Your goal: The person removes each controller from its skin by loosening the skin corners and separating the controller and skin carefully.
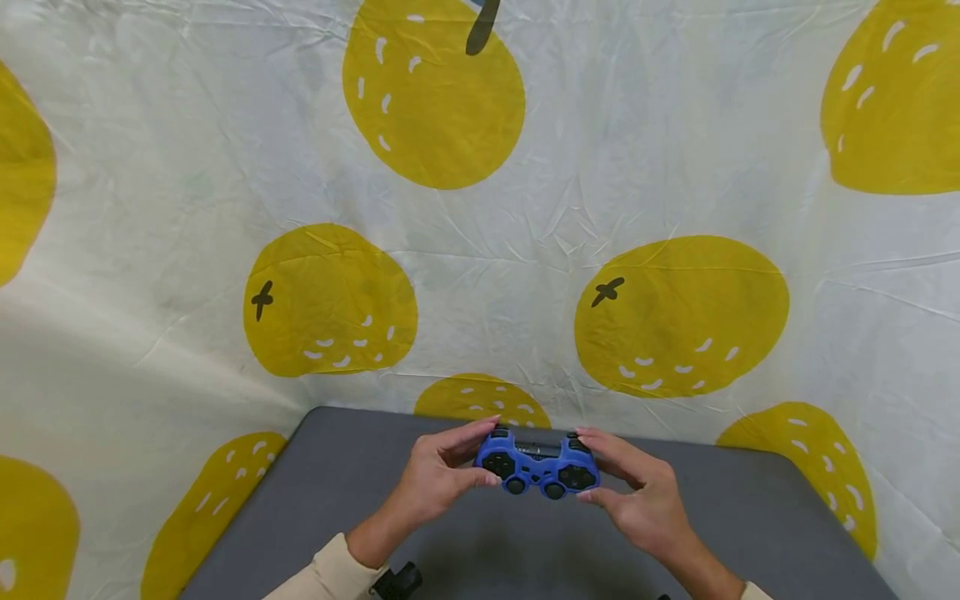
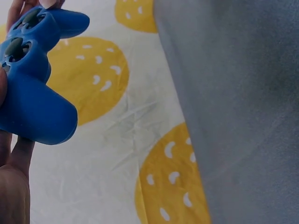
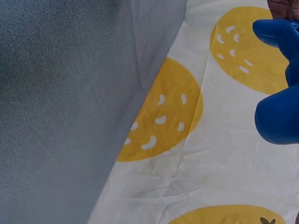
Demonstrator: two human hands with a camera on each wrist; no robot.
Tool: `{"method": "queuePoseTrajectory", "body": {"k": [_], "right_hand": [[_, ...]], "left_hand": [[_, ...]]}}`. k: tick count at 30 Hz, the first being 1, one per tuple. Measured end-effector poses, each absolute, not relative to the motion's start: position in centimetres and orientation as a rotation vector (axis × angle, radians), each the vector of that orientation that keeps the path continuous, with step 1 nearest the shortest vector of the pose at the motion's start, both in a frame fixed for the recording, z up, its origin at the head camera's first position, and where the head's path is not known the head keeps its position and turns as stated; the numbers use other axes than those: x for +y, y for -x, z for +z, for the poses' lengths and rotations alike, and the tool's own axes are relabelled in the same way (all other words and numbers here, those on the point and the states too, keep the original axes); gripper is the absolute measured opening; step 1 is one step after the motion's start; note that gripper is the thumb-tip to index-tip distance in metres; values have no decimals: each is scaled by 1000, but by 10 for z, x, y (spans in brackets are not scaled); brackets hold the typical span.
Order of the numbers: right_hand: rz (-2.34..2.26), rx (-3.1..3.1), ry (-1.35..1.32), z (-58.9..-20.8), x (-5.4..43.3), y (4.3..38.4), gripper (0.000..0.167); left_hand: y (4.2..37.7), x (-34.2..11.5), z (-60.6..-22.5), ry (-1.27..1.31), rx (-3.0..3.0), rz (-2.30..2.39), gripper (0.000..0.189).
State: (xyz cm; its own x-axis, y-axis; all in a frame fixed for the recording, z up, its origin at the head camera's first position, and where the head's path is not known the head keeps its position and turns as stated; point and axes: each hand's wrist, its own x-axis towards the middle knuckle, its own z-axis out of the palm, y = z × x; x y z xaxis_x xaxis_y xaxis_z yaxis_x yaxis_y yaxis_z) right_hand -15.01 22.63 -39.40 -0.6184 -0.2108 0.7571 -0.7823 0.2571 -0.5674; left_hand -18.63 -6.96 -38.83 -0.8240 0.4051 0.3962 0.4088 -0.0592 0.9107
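A blue game controller (image 1: 534, 477) with black buttons and two black thumbsticks is held up between both hands over the grey table. The left hand (image 1: 438, 475) grips its left end, thumb on the near side and fingers along the far edge. At the other end the right hand (image 1: 637, 483) pinches it the same way. In the left wrist view the controller (image 2: 39, 107) shows a rounded blue handle and its sticks, with part of the left hand (image 2: 14, 186) below. Only the blue handles of the controller (image 3: 280, 116) enter the right wrist view, at its right edge.
The grey table (image 1: 337, 467) reaches back to a white cloth (image 1: 495, 317) printed with yellow fruit, which hangs behind and at both sides. A black strap device (image 1: 397, 581) sits at the left wrist, by a cream sleeve (image 1: 330, 571).
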Motion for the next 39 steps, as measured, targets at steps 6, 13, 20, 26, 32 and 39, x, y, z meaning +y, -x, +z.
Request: {"method": "queuePoseTrajectory", "body": {"k": [6,13,20,26,32,39], "right_hand": [[1336,-1915,-951,-395,226,150,79],[1218,-1752,-1060,-398,228,157,53],[1139,-1738,-1042,-397,227,155,51],[1097,-1704,-1095,-393,226,154,48],[1061,-1702,-1096,-394,226,155,49],[1148,-1918,-991,-391,229,148,76]], "left_hand": [[184,-68,-386,944,-2119,-2082,66],[184,-66,-386,984,-2098,-2068,68],[184,-67,-385,963,-2193,-1992,66],[184,-68,-381,911,-2263,-1986,68],[184,-68,-379,854,-2349,-1982,68],[185,-69,-380,835,-2365,-1980,68]]}}
